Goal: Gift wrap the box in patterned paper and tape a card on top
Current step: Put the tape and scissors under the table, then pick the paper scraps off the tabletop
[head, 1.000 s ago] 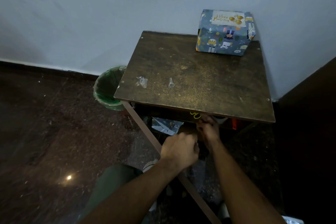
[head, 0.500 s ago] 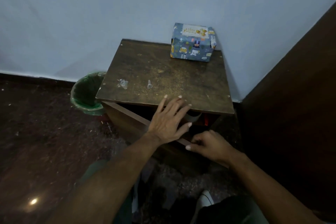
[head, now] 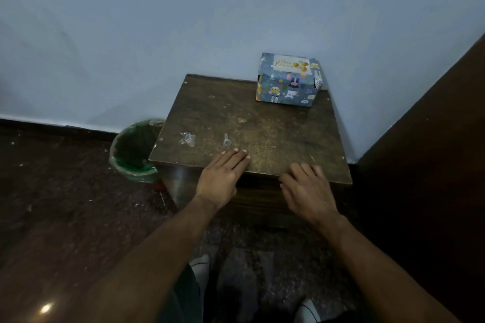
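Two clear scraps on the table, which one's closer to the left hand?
The right-hand scrap, the small narrow one just beyond the left hand's fingertips. The other scrap is wider, more crumpled, and lies further left, toward the table's bin-side edge.

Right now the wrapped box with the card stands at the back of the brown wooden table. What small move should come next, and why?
Probably the left hand, flat at the brown wooden table's front edge, should slide forward and pick up the two crumpled clear tape scraps just ahead of it. The blue patterned wrapped box already carries its white birthday card, so only tidying seems left. The green-lined bin stands beside the table.
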